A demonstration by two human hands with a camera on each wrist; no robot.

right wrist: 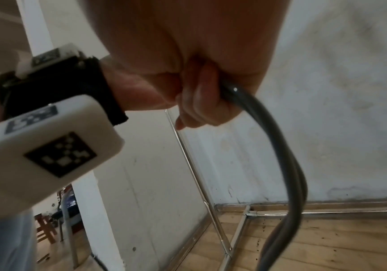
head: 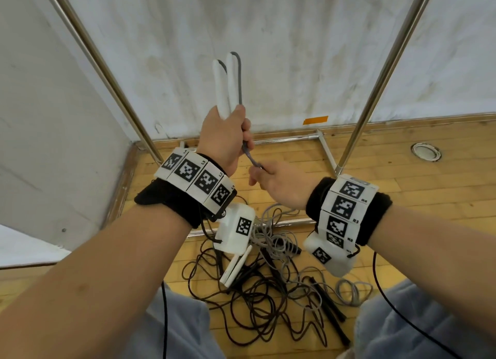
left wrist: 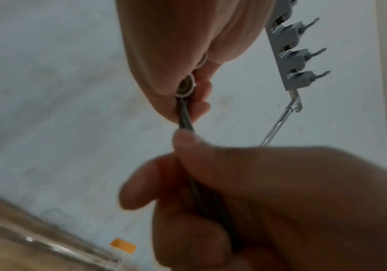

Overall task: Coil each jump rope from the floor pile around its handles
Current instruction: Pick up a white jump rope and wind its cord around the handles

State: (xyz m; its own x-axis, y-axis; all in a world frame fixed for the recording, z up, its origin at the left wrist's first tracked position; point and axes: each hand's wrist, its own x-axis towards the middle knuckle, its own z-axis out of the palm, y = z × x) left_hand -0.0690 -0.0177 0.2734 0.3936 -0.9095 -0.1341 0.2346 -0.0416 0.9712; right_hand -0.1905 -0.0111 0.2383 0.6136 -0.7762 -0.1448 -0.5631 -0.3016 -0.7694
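My left hand (head: 228,136) grips two white jump-rope handles (head: 227,85) held upright side by side, their ends showing under the fist (left wrist: 185,86). A grey rope (head: 249,156) runs from the handle tops down through that fist to my right hand (head: 271,177), which holds it doubled just below and to the right. In the right wrist view the grey rope (right wrist: 280,146) leaves the curled fingers (right wrist: 202,102) and hangs toward the floor. A tangled pile of dark and grey ropes (head: 268,291) with black handles (head: 330,305) lies on the wooden floor between my knees.
A metal rack frame stands around the spot, with slanting poles (head: 107,71) (head: 381,79) and base bars (head: 324,149). White walls meet in the corner ahead. A round floor fitting (head: 426,151) sits at the right. A hook rail (left wrist: 290,55) shows overhead.
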